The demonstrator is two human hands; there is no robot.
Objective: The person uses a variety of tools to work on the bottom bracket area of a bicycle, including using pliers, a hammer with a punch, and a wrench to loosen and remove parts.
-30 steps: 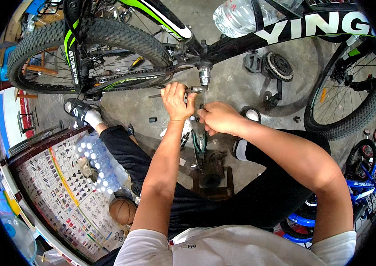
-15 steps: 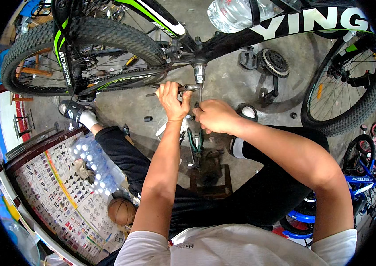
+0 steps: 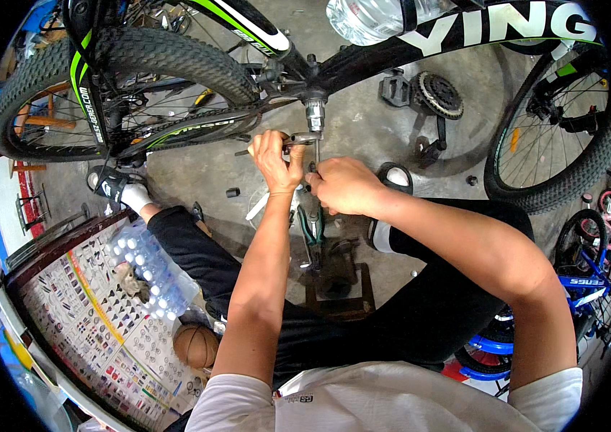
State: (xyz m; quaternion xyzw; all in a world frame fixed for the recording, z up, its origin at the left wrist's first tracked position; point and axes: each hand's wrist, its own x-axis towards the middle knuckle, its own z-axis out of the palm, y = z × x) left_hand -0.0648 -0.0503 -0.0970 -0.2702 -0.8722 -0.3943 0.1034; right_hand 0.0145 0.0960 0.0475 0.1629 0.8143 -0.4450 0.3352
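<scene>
A black bicycle frame lies across the far side, with a silver cylindrical fitting pointing toward me from its crank area. My left hand is closed around a metal wrench, whose head sits at the near end of the fitting. My right hand is closed beside it, on a tool with a thin metal shaft that reaches up to the wrench head. The fingers hide most of that tool's handle. Green-handled pliers lie below my hands.
A removed crank with chainring and a pedal lie on the concrete floor, right of the fitting. A small black cylinder is at left. Bottled water packs and a basketball stand near my left leg; a blue bicycle is at right.
The whole view has shifted slightly, so the bicycle and floor items sit a little left and lower. Both hands keep their grips at the fitting, with little visible movement.
</scene>
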